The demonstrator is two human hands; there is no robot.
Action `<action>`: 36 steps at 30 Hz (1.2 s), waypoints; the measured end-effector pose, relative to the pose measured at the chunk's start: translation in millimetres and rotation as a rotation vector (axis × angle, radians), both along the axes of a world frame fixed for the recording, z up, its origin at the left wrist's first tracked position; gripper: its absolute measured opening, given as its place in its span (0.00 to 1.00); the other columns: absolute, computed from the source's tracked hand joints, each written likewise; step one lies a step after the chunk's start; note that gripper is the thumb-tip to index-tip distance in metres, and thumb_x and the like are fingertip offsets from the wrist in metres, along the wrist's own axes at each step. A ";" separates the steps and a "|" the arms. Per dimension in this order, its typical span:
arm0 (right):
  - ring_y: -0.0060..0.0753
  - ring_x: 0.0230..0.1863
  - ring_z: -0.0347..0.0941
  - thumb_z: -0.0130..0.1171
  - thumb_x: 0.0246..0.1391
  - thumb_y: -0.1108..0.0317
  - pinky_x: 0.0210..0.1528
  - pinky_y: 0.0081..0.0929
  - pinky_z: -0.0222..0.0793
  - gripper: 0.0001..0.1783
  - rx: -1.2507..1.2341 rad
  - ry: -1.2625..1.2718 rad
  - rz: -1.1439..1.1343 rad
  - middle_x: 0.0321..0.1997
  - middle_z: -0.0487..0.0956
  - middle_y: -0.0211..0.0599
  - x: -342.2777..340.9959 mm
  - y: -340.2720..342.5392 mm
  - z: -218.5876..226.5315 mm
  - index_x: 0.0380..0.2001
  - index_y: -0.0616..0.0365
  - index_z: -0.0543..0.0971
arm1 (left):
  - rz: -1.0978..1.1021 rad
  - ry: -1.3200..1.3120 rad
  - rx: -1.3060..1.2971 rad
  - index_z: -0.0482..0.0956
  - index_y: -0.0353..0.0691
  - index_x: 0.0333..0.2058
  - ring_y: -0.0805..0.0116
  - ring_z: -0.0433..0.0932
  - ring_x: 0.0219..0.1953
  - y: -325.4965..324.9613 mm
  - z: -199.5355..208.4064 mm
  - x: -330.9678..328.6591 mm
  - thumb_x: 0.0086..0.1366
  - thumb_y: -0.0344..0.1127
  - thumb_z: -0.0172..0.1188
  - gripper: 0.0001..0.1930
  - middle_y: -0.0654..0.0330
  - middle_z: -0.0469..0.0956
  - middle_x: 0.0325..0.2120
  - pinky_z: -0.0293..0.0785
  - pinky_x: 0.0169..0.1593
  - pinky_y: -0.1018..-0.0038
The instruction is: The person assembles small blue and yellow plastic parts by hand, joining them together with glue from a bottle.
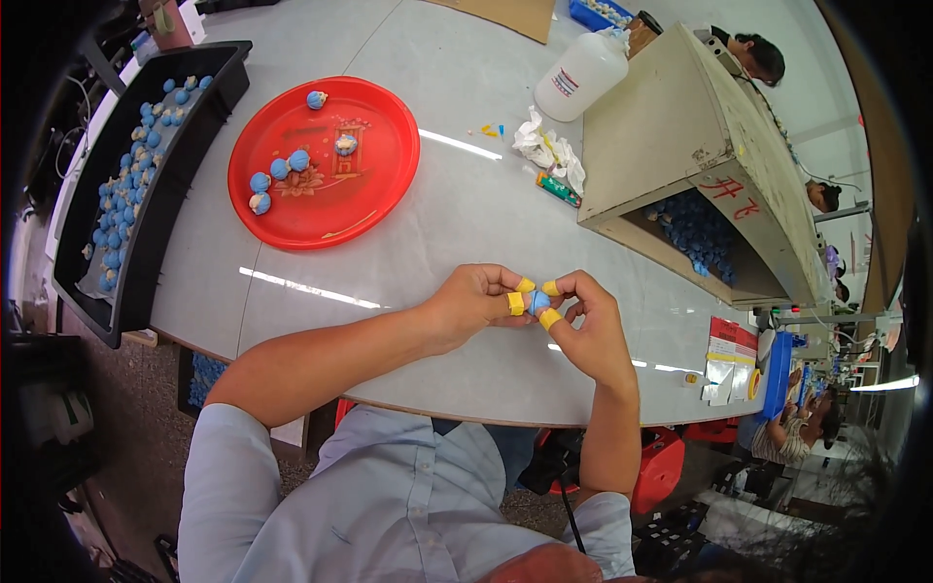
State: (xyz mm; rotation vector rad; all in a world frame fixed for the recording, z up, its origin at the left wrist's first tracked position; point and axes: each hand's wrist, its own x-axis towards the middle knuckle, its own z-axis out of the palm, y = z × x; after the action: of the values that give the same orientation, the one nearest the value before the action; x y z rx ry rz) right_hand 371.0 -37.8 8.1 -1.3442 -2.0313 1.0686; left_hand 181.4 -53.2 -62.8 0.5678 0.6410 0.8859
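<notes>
Between my two hands, above the near part of the grey table (321, 340), is a small blue rounded piece (537, 302). My left hand (478, 303) pinches it from the left, and my right hand (590, 325) grips its other side with thumb and forefinger. Yellow tape wraps several of my fingertips. Fingers cover much of the piece, so its details are hidden. To the left, a round red tray (389, 194) bears several small blue balls with cream-coloured parts, one of them a blue ball (317, 100) near its far rim.
A long black bin (146, 228) full of similar blue balls stands at far left. Right of centre are a white bottle (581, 76), crumpled tissue (544, 146), a green tube (558, 189) and a beige metal box (661, 126) with blue pieces inside. Other people sit farther right.
</notes>
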 end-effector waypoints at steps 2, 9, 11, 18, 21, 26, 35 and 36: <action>0.25 0.34 0.74 0.63 0.43 0.80 0.30 0.20 0.67 0.14 0.031 0.004 0.004 0.33 0.77 0.34 1.1 -1.3 -3.0 0.36 0.62 0.75 | -0.005 0.001 -0.009 0.74 0.32 0.46 0.67 0.80 0.44 0.4 -0.5 0.0 0.64 0.31 0.63 0.14 0.54 0.80 0.42 0.79 0.49 0.72; 0.28 0.35 0.74 0.63 0.43 0.81 0.33 0.22 0.67 0.12 0.082 0.024 0.019 0.35 0.76 0.34 2.3 -2.0 -3.4 0.34 0.60 0.76 | 0.001 -0.030 0.003 0.76 0.34 0.44 0.68 0.80 0.44 -0.2 -3.4 0.5 0.64 0.30 0.63 0.12 0.55 0.80 0.42 0.79 0.51 0.70; 0.28 0.35 0.73 0.63 0.43 0.81 0.33 0.22 0.67 0.11 0.097 0.015 0.023 0.35 0.76 0.34 1.9 -1.5 -1.7 0.33 0.61 0.76 | -0.001 -0.022 0.003 0.76 0.34 0.44 0.68 0.80 0.44 -0.7 -2.2 -0.2 0.64 0.30 0.63 0.11 0.56 0.80 0.42 0.79 0.51 0.70; 0.27 0.35 0.73 0.63 0.43 0.81 0.33 0.23 0.68 0.11 0.219 -0.038 0.018 0.36 0.77 0.34 -1.9 -8.6 -0.7 0.33 0.61 0.77 | 0.023 -0.020 0.005 0.76 0.34 0.43 0.67 0.80 0.43 -0.8 -9.3 3.3 0.63 0.27 0.62 0.10 0.54 0.79 0.42 0.80 0.50 0.71; 0.28 0.35 0.74 0.63 0.43 0.81 0.34 0.23 0.68 0.11 0.101 0.032 -0.007 0.36 0.77 0.34 0.4 -6.4 -3.3 0.33 0.61 0.78 | 0.029 -0.021 0.010 0.76 0.33 0.43 0.67 0.80 0.43 -1.7 -7.4 2.9 0.63 0.27 0.63 0.10 0.54 0.80 0.41 0.80 0.49 0.71; 0.29 0.35 0.74 0.63 0.43 0.81 0.34 0.23 0.68 0.11 0.133 0.033 -0.007 0.36 0.78 0.35 2.1 -7.3 -4.9 0.34 0.61 0.79 | 0.042 -0.013 0.012 0.76 0.34 0.42 0.67 0.81 0.42 -2.3 -6.8 3.6 0.63 0.27 0.63 0.10 0.54 0.80 0.40 0.80 0.48 0.72; 0.29 0.35 0.74 0.65 0.45 0.80 0.34 0.22 0.68 0.11 0.219 0.005 0.004 0.36 0.78 0.35 1.1 -7.4 -6.4 0.36 0.62 0.80 | 0.040 -0.034 0.046 0.77 0.34 0.41 0.66 0.80 0.44 -1.2 -9.9 2.0 0.64 0.27 0.61 0.08 0.54 0.79 0.42 0.80 0.49 0.71; 0.27 0.35 0.74 0.65 0.46 0.79 0.34 0.21 0.68 0.12 0.193 0.016 -0.008 0.36 0.78 0.34 1.7 -5.7 -7.9 0.37 0.62 0.80 | 0.019 -0.044 0.018 0.76 0.34 0.42 0.66 0.80 0.44 0.6 -7.7 0.8 0.65 0.29 0.60 0.08 0.54 0.79 0.43 0.80 0.49 0.71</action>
State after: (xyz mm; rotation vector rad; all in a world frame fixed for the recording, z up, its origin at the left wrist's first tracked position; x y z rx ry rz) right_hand 372.7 -43.6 0.1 -1.2398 -2.0565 0.8522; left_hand 182.2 -52.6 -70.5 0.5572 0.6000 0.9205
